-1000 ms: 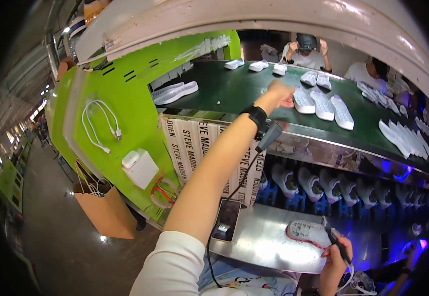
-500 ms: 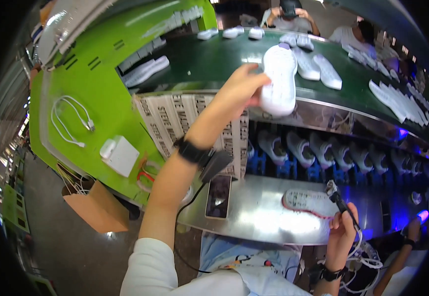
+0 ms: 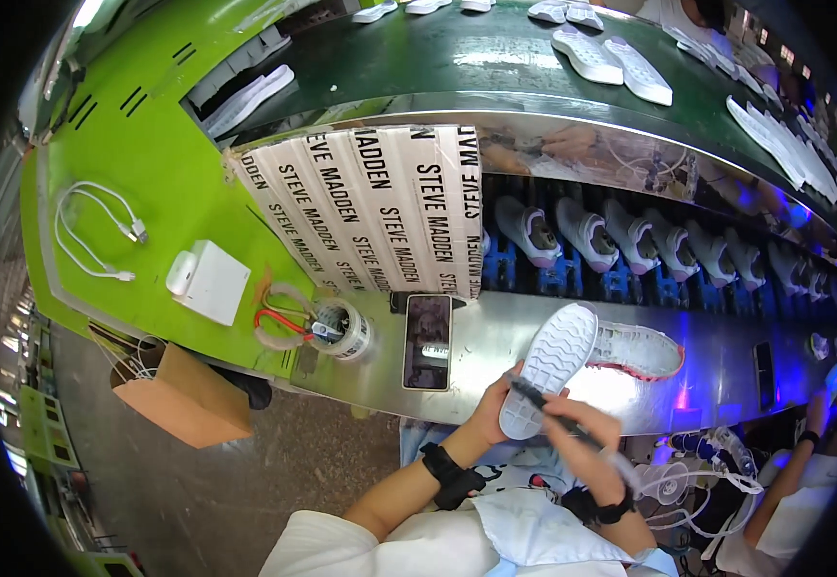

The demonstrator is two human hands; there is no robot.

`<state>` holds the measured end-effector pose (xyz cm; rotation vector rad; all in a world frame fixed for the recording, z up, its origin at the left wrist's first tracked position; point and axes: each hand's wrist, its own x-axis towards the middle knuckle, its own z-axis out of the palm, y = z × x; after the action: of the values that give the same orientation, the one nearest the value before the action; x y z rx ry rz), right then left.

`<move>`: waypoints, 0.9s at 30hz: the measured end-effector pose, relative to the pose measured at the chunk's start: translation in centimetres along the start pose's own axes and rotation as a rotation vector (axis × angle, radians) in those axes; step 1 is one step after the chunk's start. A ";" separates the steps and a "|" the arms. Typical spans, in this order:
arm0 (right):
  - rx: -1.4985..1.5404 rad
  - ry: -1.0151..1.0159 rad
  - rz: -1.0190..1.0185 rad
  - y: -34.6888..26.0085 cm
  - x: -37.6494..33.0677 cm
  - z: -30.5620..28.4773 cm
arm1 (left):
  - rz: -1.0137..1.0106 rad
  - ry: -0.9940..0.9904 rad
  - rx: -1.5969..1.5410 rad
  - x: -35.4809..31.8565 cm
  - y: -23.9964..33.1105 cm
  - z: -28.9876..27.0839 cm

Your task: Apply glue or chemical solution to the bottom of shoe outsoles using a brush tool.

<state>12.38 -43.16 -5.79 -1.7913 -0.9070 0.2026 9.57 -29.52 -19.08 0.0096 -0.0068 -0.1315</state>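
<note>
A white shoe sole [image 3: 561, 348] is tilted up over the metal bench, its ridged tread facing me. My left hand [image 3: 489, 413] grips its lower end. My right hand [image 3: 587, 442] is closed round a slim black hand tool [image 3: 531, 392], with a pale tube trailing near the wrist. The tool's tip lies across the sole's lower tread; whether it touches cannot be made out. Beside the held sole, a second, greyish sole with a red edge [image 3: 642, 350] lies on the bench, partly covered at its left end.
A phone [image 3: 428, 344], a tub of tools [image 3: 349, 333] and a printed cardboard panel [image 3: 370, 207] stand left. Behind, shoes [image 3: 587, 234] line a rack below a green conveyor [image 3: 418, 72] carrying soles. A paper bag [image 3: 183, 399] is lower left; a co-worker's arm [image 3: 789, 462] is right.
My left hand has brought the white sole from the conveyor down to the bench front. My right hand has moved left with the black tool to meet it. The view has tilted downward.
</note>
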 end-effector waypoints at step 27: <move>0.070 -0.542 0.037 -1.7 3.0 -8.4 | -0.820 0.047 0.305 4.9 7.0 2.9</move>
<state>18.14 -47.09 0.04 -1.7154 -1.2245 0.7612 15.33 -23.22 -16.05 0.3222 0.0244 -0.9489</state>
